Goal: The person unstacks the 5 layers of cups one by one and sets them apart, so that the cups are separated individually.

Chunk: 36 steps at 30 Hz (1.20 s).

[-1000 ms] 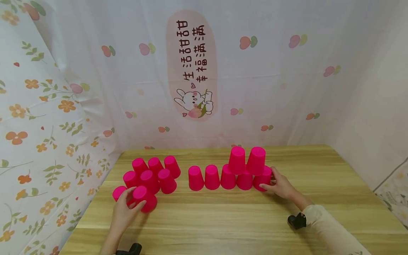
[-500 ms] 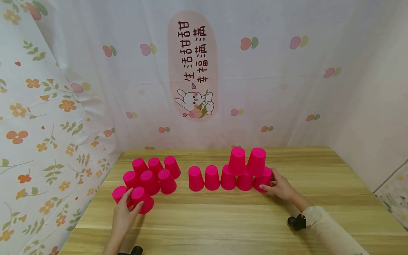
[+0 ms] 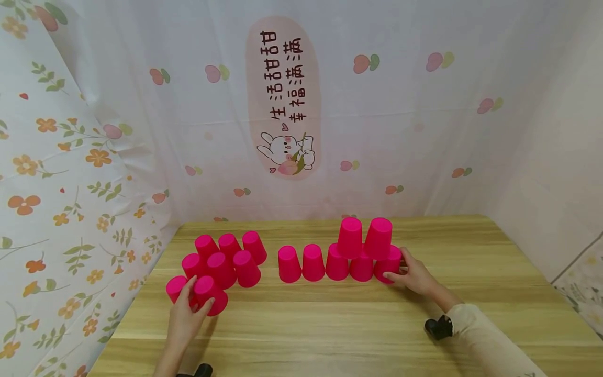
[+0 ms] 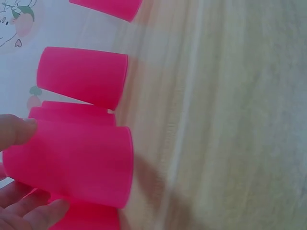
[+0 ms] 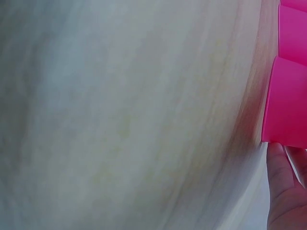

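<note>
At the front left, my left hand (image 3: 185,317) holds a bright pink plastic cup (image 3: 211,297), mouth down, with the thumb on one side and fingers on the other. The left wrist view shows this held cup (image 4: 72,163) overlapping other pink cups. My right hand (image 3: 414,275) grips the rightmost cup (image 3: 387,266) of a bottom row, its thumb across the front and the other fingers at the far side. That row is made of several upside-down cups side by side. Two more, an upper left cup (image 3: 350,238) and an upper right cup (image 3: 379,238), stand on its right part.
Several upside-down pink cups (image 3: 221,269) stand grouped on the left of the wooden table (image 3: 311,330). Between this group and the two-level part, the row's left end cup (image 3: 289,264) has nothing on top. A printed white curtain (image 3: 400,131) hangs behind the table.
My left hand and its cup have shifted slightly left, mostly in the first half second. My right hand stays at the end cup, and the other cups keep their places.
</note>
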### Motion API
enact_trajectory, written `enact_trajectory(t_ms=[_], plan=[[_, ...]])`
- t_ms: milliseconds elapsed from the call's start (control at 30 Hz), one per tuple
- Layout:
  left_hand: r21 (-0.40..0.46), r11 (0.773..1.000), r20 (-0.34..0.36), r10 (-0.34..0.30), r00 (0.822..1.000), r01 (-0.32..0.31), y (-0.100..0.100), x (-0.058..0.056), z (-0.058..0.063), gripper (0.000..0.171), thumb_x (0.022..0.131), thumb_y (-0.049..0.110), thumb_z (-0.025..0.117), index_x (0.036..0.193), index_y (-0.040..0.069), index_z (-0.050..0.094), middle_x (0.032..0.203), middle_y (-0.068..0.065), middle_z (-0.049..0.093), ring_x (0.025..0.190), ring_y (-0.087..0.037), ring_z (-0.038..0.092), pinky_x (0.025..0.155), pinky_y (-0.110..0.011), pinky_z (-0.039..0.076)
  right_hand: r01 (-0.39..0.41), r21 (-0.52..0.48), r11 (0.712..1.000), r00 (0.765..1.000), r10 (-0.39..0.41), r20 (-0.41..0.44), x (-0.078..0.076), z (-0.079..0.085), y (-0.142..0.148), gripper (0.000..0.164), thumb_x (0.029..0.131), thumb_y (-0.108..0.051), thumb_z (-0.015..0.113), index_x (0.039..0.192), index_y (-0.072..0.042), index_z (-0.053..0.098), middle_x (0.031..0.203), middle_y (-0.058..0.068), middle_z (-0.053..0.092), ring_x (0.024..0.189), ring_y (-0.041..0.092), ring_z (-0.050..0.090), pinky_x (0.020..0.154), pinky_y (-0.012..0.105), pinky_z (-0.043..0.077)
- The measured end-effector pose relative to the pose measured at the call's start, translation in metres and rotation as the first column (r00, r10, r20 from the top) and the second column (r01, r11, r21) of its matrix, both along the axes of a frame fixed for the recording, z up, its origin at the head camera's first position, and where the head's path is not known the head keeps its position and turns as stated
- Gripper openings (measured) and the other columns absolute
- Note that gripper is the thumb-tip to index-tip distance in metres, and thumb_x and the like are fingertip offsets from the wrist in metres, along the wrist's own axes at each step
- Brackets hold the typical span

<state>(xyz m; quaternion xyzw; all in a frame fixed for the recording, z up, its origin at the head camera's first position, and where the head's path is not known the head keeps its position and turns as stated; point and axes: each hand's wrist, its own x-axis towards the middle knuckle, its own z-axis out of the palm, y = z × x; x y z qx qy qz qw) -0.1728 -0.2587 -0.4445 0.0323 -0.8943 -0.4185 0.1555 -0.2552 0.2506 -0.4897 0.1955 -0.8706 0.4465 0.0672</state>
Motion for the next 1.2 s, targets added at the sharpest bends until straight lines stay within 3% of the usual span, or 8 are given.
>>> enact_trajectory(t_ms=[167,367,533,667,833,1033,1200], plan=[[-0.048,0.999,-0.021,-0.011,1.000,0.010,0.002,0.001,0.010,0.067,0.075,0.005,0.068,0.130,-0.007,0.032,0.125,-0.028,0.041,0.111,-0.040,0.042,0.086,-0.051,0.040,0.003,0.010,1.000,1.000,-0.003,-0.001,0.001,0.002,-0.001,0.054,0.074,-0.013,0.071,0.112,0.001,0.036,0.102,0.019,0.055,0.087,0.035,0.057,0.070,0.037,0.051],[-0.095,0.994,-0.078,-0.054,0.996,0.046,0.009,0.001,0.028,0.069,0.074,0.009,0.070,0.131,-0.001,0.032,0.125,-0.025,0.041,0.108,-0.039,0.042,0.081,-0.056,0.040,0.007,0.007,1.000,1.000,-0.007,-0.003,0.003,0.004,-0.001,0.054,0.074,-0.014,0.072,0.112,0.001,0.037,0.101,0.019,0.056,0.087,0.035,0.057,0.069,0.039,0.051],[-0.126,0.985,-0.147,-0.137,0.980,0.119,0.022,-0.007,0.041,0.070,0.071,0.008,0.072,0.131,0.002,0.034,0.125,-0.023,0.042,0.110,-0.039,0.042,0.081,-0.058,0.040,0.010,0.002,1.000,1.000,-0.010,0.011,0.003,0.005,-0.001,0.053,0.074,-0.014,0.071,0.112,0.000,0.037,0.101,0.018,0.055,0.087,0.034,0.057,0.071,0.039,0.051],[-0.122,0.972,-0.146,-0.220,0.965,0.203,0.040,-0.018,0.050,0.071,0.073,0.010,0.072,0.132,0.004,0.034,0.129,-0.020,0.039,0.114,-0.038,0.038,0.084,-0.057,0.038,0.011,-0.005,1.000,1.000,-0.011,0.015,0.002,0.004,-0.001,0.052,0.074,-0.013,0.071,0.111,0.000,0.037,0.101,0.018,0.055,0.087,0.034,0.057,0.071,0.039,0.051],[-0.105,0.950,-0.155,-0.307,0.939,0.294,0.070,-0.033,0.059,0.071,0.073,0.012,0.072,0.132,0.004,0.035,0.130,-0.017,0.041,0.114,-0.036,0.039,0.085,-0.054,0.040,0.006,0.003,1.000,1.000,-0.006,0.027,0.006,0.010,-0.004,0.051,0.074,-0.009,0.070,0.111,0.003,0.036,0.102,0.020,0.054,0.087,0.035,0.057,0.072,0.042,0.050],[-0.070,0.918,-0.230,-0.397,0.889,0.391,0.110,-0.051,0.068,0.068,0.073,0.012,0.072,0.131,0.004,0.037,0.131,-0.015,0.041,0.118,-0.032,0.038,0.088,-0.051,0.038,0.004,-0.005,1.000,0.999,-0.003,0.034,0.019,0.034,-0.016,0.048,0.074,0.000,0.068,0.109,0.007,0.037,0.100,0.024,0.053,0.087,0.040,0.055,0.072,0.050,0.048],[-0.045,0.884,-0.276,-0.459,0.844,0.466,0.146,-0.064,0.074,0.067,0.074,0.010,0.071,0.132,0.005,0.037,0.132,-0.012,0.041,0.120,-0.029,0.037,0.092,-0.050,0.036,0.004,0.001,1.000,0.999,-0.005,0.040,0.023,0.041,-0.020,0.046,0.074,0.001,0.068,0.108,0.007,0.037,0.099,0.024,0.054,0.086,0.040,0.055,0.072,0.050,0.047]])
